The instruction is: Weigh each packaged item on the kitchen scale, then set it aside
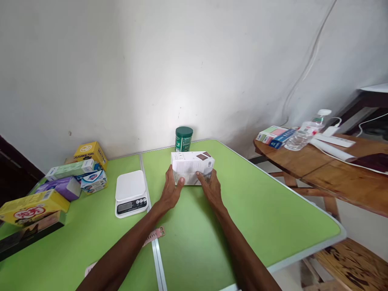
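Observation:
Between my two hands is a white printed box, held upright at the middle of the green table. My left hand grips its left side, thumb on the near face. My right hand closes on its right side, with the thumb pressed to the face. Behind the box stands a green lidded canister near the wall. To the left lies a white kitchen scale. A pink watch strap lies partly under my left forearm.
Several packaged boxes are grouped at the left, among them a yellow box and a purple pack. A metal seam divides the green table. On a wooden table at right are a plastic bottle and a power strip.

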A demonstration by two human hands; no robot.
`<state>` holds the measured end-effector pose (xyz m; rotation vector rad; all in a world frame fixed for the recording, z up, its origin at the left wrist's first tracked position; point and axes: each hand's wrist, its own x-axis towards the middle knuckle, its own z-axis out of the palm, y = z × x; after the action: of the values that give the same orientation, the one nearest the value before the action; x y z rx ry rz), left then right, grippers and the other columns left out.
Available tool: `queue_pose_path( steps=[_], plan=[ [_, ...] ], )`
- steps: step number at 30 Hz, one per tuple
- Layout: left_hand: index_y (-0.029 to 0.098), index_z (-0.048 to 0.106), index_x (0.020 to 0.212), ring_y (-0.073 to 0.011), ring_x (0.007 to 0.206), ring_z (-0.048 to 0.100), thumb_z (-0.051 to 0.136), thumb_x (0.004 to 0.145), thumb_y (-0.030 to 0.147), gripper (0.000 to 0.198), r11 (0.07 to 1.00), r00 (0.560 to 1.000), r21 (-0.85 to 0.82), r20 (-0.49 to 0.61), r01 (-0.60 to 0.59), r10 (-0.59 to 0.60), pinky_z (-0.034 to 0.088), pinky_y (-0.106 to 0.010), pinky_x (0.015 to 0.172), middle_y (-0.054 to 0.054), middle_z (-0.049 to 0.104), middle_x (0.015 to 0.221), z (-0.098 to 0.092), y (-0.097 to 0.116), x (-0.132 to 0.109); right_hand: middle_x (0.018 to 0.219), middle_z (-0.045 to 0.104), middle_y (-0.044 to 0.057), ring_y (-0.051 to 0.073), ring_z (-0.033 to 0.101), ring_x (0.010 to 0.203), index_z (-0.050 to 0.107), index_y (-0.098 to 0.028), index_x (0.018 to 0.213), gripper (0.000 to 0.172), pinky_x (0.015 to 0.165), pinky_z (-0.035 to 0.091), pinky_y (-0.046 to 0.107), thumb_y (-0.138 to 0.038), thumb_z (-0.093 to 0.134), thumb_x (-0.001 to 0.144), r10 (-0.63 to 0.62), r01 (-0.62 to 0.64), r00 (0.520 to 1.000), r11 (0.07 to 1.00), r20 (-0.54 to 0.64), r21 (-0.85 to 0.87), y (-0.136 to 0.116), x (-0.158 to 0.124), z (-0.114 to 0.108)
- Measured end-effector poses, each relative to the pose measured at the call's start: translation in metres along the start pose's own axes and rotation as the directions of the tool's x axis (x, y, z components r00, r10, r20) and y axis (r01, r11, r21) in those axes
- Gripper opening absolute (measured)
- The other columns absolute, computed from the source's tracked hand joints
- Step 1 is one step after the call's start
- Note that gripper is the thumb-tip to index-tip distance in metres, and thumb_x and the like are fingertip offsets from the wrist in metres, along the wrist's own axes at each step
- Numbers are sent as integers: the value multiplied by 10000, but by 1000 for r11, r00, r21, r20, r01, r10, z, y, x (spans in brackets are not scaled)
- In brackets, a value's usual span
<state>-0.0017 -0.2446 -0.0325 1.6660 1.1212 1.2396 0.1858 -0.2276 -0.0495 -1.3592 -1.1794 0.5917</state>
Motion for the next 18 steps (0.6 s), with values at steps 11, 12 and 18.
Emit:
queue_pose_path(
  steps=[11,12,18],
  plan=[
    [114,164,1719,-342,1691,220,410,1024,744,970,987,983,133,-169,93,-70,207,-514,1384,-265,275,1743,14,-17,46,1410,696,202,383,678,1256,517,-202,1362,770,1071,550,531,-617,762,762,-32,35,998,998,52,-45,38,55,41],
    [91,150,1715,-343,1694,210,409,1031,716,962,981,969,153,-234,121,-83,200,-504,1385,-276,266,1744,13,-19,46,1413,697,200,378,678,1258,518,-202,1369,748,1080,548,530,-584,754,772,-54,57,996,998,78,-39,39,58,51],
    [17,88,1697,-386,1686,235,506,1025,603,985,916,844,228,-506,329,-177,240,-533,1360,-344,239,1750,6,-26,70,1435,676,198,354,639,1282,498,-186,1465,706,1122,524,541,-535,694,883,-176,186,965,982,196,-34,45,82,113]
  ],
)
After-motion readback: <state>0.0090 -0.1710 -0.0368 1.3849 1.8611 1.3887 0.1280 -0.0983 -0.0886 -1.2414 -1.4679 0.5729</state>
